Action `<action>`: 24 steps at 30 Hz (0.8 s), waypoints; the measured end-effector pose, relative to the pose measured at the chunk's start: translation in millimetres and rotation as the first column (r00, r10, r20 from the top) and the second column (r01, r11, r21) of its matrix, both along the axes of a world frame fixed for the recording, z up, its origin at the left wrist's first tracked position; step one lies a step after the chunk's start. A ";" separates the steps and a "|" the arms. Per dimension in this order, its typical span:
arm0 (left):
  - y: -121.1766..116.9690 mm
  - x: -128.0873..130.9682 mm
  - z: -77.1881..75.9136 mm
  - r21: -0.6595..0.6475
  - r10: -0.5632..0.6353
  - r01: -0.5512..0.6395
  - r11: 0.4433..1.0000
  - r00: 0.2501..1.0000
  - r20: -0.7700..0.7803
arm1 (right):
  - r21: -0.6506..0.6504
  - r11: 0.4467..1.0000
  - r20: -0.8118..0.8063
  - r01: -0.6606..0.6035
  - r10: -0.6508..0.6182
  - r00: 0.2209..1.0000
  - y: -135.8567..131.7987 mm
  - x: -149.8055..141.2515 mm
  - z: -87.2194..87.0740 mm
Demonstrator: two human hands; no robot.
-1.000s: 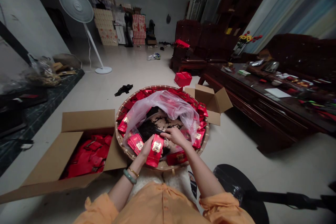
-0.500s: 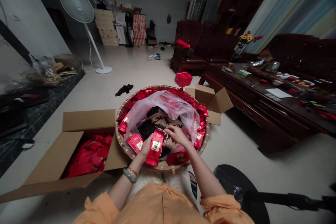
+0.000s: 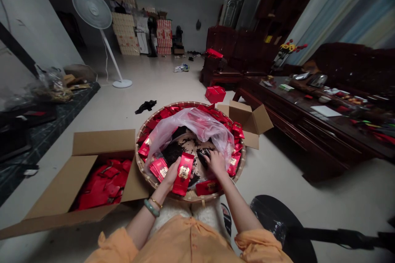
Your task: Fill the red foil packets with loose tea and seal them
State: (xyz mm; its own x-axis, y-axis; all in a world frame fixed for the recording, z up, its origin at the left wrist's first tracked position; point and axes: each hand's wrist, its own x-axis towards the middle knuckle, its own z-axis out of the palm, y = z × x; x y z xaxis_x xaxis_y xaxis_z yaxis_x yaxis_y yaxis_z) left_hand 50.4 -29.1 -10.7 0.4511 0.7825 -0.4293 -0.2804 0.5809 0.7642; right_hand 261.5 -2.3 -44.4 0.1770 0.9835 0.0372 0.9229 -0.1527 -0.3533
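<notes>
My left hand [image 3: 169, 176] grips an upright red foil packet [image 3: 183, 173] with a gold label, its top edge near the tray's middle. My right hand [image 3: 216, 163] is apart from it, holding a glossy dark scoop [image 3: 203, 157] low over the tray. Both hands are above a round woven bamboo tray [image 3: 191, 195]. Loose black tea leaves [image 3: 173, 152] lie in it, partly under a crumpled clear plastic bag [image 3: 193, 129]. Several red packets [image 3: 159, 169] lie around the inside of the rim.
An open cardboard box [image 3: 101, 144] full of red packets stands left of the tray. Another carton [image 3: 247, 120] and a red box [image 3: 215, 94] stand beyond it. A dark wooden table [image 3: 296, 119] runs along the right, with a standing fan [image 3: 91, 8] far back.
My right hand has moved rightward and lower with the scoop, away from the packet's top. My left hand and the packet have stayed nearly in place.
</notes>
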 end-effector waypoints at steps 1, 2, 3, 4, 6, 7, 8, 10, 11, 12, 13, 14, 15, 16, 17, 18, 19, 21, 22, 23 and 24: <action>-0.5 1.0 0.4 -0.003 -0.005 0.005 1.000 1.000 -0.002 | 0.049 0.998 -0.083 -0.042 0.046 0.995 0.2 -6.6 6.2; -1.1 2.2 0.6 -0.003 -0.011 0.011 1.000 1.000 -0.004 | 0.102 0.988 -0.186 -0.112 0.129 0.974 0.6 -14.0 12.9; -1.7 3.6 0.5 0.000 -0.014 0.014 1.000 1.000 -0.009 | 0.162 0.968 -0.284 -0.189 0.229 0.931 0.9 -22.0 19.5; -2.4 4.9 0.1 0.005 -0.015 0.015 1.000 1.000 -0.016 | 0.209 0.949 -0.354 -0.237 0.299 0.886 1.1 -29.9 25.7; -3.5 6.9 -1.3 0.012 -0.019 0.019 1.000 0.999 -0.028 | 0.221 0.919 -0.406 -0.327 0.392 0.826 1.1 -43.7 35.2; -4.0 7.4 -2.1 0.014 -0.021 0.022 1.000 0.999 -0.032 | 0.212 0.912 -0.414 -0.351 0.409 0.813 0.8 -48.7 38.4; -4.2 7.4 -3.0 0.014 -0.030 0.030 0.999 0.999 -0.033 | 0.203 0.907 -0.413 -0.368 0.420 0.808 0.3 -52.4 40.6; -4.3 6.6 -4.6 0.014 -0.058 0.059 0.998 0.998 -0.030 | 0.209 0.899 -0.400 -0.385 0.437 0.805 -1.1 -55.8 42.9; -4.2 6.0 -5.2 0.016 -0.071 0.072 0.997 0.997 -0.028 | 0.221 0.893 -0.389 -0.392 0.449 0.804 -1.9 -56.1 43.6; -4.0 5.4 -5.7 0.017 -0.084 0.085 0.996 0.996 -0.027 | 0.235 0.886 -0.376 -0.401 0.463 0.803 -2.8 -55.9 44.1; -3.9 5.0 -6.1 0.019 -0.093 0.093 0.995 0.995 -0.027 | 0.247 0.880 -0.364 -0.406 0.473 0.802 -3.6 -55.4 44.8; -3.8 4.9 -6.4 0.020 -0.099 0.100 0.995 0.995 -0.028 | 0.255 0.876 -0.359 -0.408 0.478 0.801 -4.5 -54.6 45.7; -3.9 5.0 -6.6 0.020 -0.104 0.105 0.994 0.994 -0.027 | 0.253 0.878 -0.367 -0.406 0.476 0.799 -5.2 -53.7 46.8; -4.0 5.2 -6.6 0.021 -0.112 0.112 0.993 0.993 -0.023 | 0.239 0.885 -0.389 -0.399 0.464 0.795 -5.9 -52.6 48.2; -4.2 5.5 -6.4 0.024 -0.118 0.118 0.993 0.993 -0.015 | 0.211 0.894 -0.425 -0.396 0.449 0.786 -6.4 -51.1 49.8; -4.4 5.6 -6.0 0.029 -0.121 0.121 0.992 0.993 -0.007 | 0.173 0.900 -0.472 -0.399 0.432 0.769 -6.7 -49.2 51.5; -4.6 5.6 -5.5 0.032 -0.122 0.122 0.992 0.992 -0.002 | 0.134 0.903 -0.523 -0.409 0.415 0.745 -7.0 -46.8 53.3; -4.7 5.1 -4.3 0.028 -0.113 0.114 0.993 0.994 -0.007 | 0.071 0.895 -0.614 -0.441 0.387 0.688 -7.3 -41.1 56.2; -4.6 4.7 -3.7 0.021 -0.106 0.106 0.994 0.994 -0.015 | 0.051 0.891 -0.645 -0.452 0.375 0.666 -7.5 -38.1 57.2; -4.4 4.3 -3.2 0.011 -0.102 0.102 0.995 0.995 -0.021 | 0.035 0.891 -0.666 -0.453 0.359 0.654 -7.7 -35.3 57.8; -4.1 4.0 -2.7 0.002 -0.101 0.101 0.995 0.995 -0.024 | 0.019 0.894 -0.680 -0.447 0.339 0.650 -7.8 -32.9 57.8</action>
